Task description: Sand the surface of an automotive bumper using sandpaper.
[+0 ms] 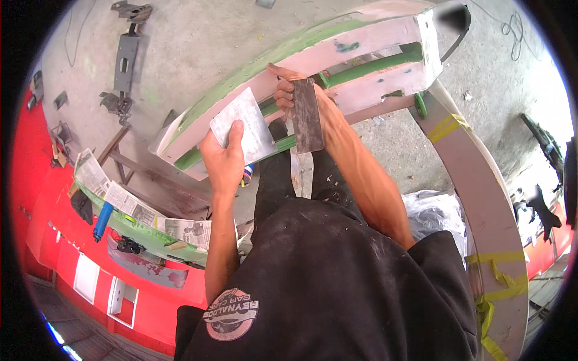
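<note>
A flat, pale grey rectangular sheet [244, 129] is gripped in my left hand [224, 157], the thumb lying across its face. My right hand [286, 96] is closed around a dark, dusty rectangular flat piece [307, 117] held upright beside the sheet; I cannot tell its exact kind. The two pieces are close but apart. Just beyond both hands, and partly hidden by them, stretches a long car bumper [379, 45] with pink and green patches and openings along its near side.
A curved panel with yellow tape [490, 198] runs down my right, beside crumpled clear plastic [430, 213]. On my left, newspaper [135, 201] and a blue cylinder [103, 219] lie by a green-edged part and red bodywork [66, 234]. A grey bracket [125, 63] lies on the concrete floor.
</note>
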### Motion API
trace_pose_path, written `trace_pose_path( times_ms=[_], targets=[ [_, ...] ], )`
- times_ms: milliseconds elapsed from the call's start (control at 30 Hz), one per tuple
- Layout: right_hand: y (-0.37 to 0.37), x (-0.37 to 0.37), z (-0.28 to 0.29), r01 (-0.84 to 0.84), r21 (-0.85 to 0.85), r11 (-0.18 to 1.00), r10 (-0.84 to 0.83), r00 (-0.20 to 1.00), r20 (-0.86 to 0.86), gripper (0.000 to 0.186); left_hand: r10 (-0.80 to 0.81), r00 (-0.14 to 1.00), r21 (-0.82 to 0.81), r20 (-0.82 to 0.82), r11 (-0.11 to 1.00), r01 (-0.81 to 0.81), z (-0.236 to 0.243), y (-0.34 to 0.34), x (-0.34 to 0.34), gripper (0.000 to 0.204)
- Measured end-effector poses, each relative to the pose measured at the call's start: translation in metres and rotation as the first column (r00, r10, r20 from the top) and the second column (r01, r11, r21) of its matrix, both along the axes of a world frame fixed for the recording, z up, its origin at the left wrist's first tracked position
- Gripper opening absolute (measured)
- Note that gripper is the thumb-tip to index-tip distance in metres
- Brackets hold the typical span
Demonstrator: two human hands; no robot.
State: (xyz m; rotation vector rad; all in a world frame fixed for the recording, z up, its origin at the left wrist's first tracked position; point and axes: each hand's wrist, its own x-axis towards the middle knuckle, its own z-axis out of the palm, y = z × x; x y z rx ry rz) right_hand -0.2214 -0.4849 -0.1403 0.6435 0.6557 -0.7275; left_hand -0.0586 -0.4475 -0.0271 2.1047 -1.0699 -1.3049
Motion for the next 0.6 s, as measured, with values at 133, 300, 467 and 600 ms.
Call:
trace_pose_path(
  times_ms=[133,300,467,600],
  targets=[
    [-0.002,0.006,-0.004,-0.058,0.113,0.992,0.067,0.994,-0.080,0.023,0.007,1.000,-0.047,-0.016,0.999,-0.008,0.001,0.002,0.003,0.024],
    [-0.002,0.007,0.004,-0.052,0.082,0.995,0.066,0.982,-0.179,0.026,0.026,0.999,-0.072,-0.026,0.997,-0.028,0.006,0.005,0.007,0.023],
    [0.006,0.001,-0.007,-0.169,0.068,0.983,0.177,0.975,-0.134,0.020,-0.067,0.995,-0.046,0.073,0.996,0.071,0.015,0.014,0.024,0.024],
    [0.008,-0.011,-0.002,-0.115,-0.058,0.992,0.108,0.987,-0.115,0.036,-0.047,0.999,-0.001,0.015,0.999,0.047,0.013,0.017,0.037,0.025]
  ],
)
